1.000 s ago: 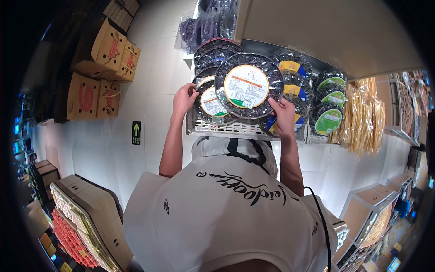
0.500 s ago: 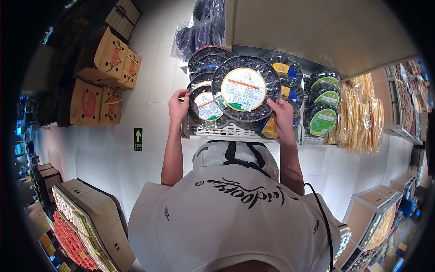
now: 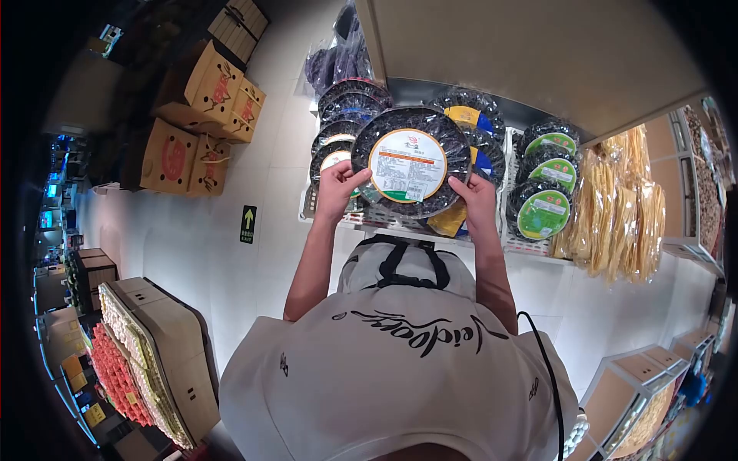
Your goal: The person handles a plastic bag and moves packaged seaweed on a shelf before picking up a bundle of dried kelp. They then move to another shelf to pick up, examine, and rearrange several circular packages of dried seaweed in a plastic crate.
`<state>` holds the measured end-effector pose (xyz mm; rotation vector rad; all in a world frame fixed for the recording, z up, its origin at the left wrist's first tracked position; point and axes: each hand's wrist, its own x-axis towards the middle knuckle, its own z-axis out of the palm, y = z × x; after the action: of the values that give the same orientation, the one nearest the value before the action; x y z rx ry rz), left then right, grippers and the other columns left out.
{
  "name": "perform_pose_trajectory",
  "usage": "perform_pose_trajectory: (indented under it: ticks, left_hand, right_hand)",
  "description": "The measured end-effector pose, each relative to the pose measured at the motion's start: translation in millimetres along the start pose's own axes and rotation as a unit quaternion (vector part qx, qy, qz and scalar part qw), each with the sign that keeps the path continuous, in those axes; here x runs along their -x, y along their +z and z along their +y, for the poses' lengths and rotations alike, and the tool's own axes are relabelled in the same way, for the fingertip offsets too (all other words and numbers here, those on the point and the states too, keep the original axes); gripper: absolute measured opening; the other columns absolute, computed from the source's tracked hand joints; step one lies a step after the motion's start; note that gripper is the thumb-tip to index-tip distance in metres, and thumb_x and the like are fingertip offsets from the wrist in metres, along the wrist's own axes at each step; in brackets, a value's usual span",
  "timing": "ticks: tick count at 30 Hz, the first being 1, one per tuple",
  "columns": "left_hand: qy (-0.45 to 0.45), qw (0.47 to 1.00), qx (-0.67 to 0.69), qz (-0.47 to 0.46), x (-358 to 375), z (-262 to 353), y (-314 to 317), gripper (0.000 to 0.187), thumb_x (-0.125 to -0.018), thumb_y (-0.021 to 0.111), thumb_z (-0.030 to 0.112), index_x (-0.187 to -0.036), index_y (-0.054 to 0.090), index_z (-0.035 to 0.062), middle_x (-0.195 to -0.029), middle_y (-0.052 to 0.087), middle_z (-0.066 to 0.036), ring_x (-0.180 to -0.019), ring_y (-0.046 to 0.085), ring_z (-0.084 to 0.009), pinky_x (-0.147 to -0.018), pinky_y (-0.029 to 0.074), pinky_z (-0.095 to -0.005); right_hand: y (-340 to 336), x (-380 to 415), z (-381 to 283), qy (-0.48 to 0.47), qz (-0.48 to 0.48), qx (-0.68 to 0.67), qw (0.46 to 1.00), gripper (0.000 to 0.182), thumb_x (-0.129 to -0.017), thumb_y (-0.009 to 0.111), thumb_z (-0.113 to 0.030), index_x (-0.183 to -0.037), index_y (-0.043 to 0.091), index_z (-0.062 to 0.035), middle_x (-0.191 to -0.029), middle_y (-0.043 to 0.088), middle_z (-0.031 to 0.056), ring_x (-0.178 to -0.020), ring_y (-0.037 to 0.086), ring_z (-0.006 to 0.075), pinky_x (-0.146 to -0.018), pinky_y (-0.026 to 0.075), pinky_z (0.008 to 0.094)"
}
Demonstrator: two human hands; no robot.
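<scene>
Both hands hold a large round pack of dark dried food [image 3: 367, 134], clear-wrapped, with a round white label facing up. It looks like dried seaweed. My left hand [image 3: 344, 188] pinches its left edge, thumb on top. At the lower right edge, my right hand [image 3: 477, 196] grips it the same way. Beneath and behind it, similar dark packs [image 3: 355, 106] lie overlapping in a white slatted crate [image 3: 361, 221]. Packs with yellow and blue labels [image 3: 470, 117] sit on the right and are partly covered.
Dark packs with green labels [image 3: 543, 213] stand to the right, beside bagged yellow strips [image 3: 611, 207]. A board [image 3: 530, 54] overhangs the crate at the back. Cardboard boxes [image 3: 171, 157] stand on the left, near a floor exit sign [image 3: 247, 224]. A produce stand [image 3: 173, 346] is at lower left.
My left hand has moved right, from beside a smaller pack in the crate onto the large pack's left edge. The large pack has come slightly toward me. The view has shifted.
</scene>
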<state>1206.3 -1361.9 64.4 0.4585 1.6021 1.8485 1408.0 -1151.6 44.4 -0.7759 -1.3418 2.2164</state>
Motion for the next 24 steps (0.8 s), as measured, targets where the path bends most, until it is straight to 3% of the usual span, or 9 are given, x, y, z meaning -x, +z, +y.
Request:
perform_pose_trajectory:
  ticks: [4,9,19,24]
  left_hand:
    - [0.004,1.0,-0.023,0.01,2.6,-13.5,11.1,0.008,-0.088,0.075,0.006,-0.088,0.069,0.0009,-0.078,0.068,0.001,-0.068,0.056,-0.0009,-0.061,0.042,-0.0183]
    - [-0.008,1.0,-0.003,-0.006,7.3,-9.0,34.9,0.008,-0.089,0.073,0.006,-0.094,0.071,-0.0001,-0.085,0.072,-0.002,-0.074,0.062,-0.0031,-0.068,0.048,-0.0188]
    - [0.024,0.996,-0.032,-0.082,-2.8,-21.6,31.9,0.007,-0.089,0.069,0.002,-0.096,0.069,0.0012,-0.089,0.072,-0.001,-0.076,0.061,-0.0024,-0.07,0.046,-0.0191]
    - [0.011,0.996,-0.008,-0.086,-6.7,-11.8,38.8,0.016,-0.088,0.069,0.0,-0.105,0.069,-0.0003,-0.096,0.073,-0.003,-0.083,0.064,-0.0043,-0.076,0.05,-0.0209]
  right_hand:
    - [-13.2,4.9,5.2,0.006,0.001,-0.069,0.998,0.023,-0.09,0.069,-0.003,-0.112,0.068,0.0028,-0.104,0.072,0.007,-0.089,0.067,0.0111,-0.082,0.052,0.0266]
    - [-21.5,10.8,-2.9,-0.007,0.005,-0.14,0.99,0.03,-0.089,0.069,-0.003,-0.117,0.063,0.0016,-0.109,0.071,0.0076,-0.095,0.067,0.0138,-0.087,0.052,0.0301]
    - [-28.0,16.1,-11.8,-0.033,0.023,-0.059,0.997,0.032,-0.086,0.072,-0.001,-0.116,0.063,0.0017,-0.11,0.071,0.0091,-0.096,0.067,0.0142,-0.089,0.052,0.0319]
    - [-27.5,12.4,-12.6,-0.036,0.029,-0.077,0.996,0.031,-0.086,0.071,-0.003,-0.116,0.064,0.0015,-0.108,0.071,0.0081,-0.094,0.067,0.0134,-0.086,0.052,0.0296]
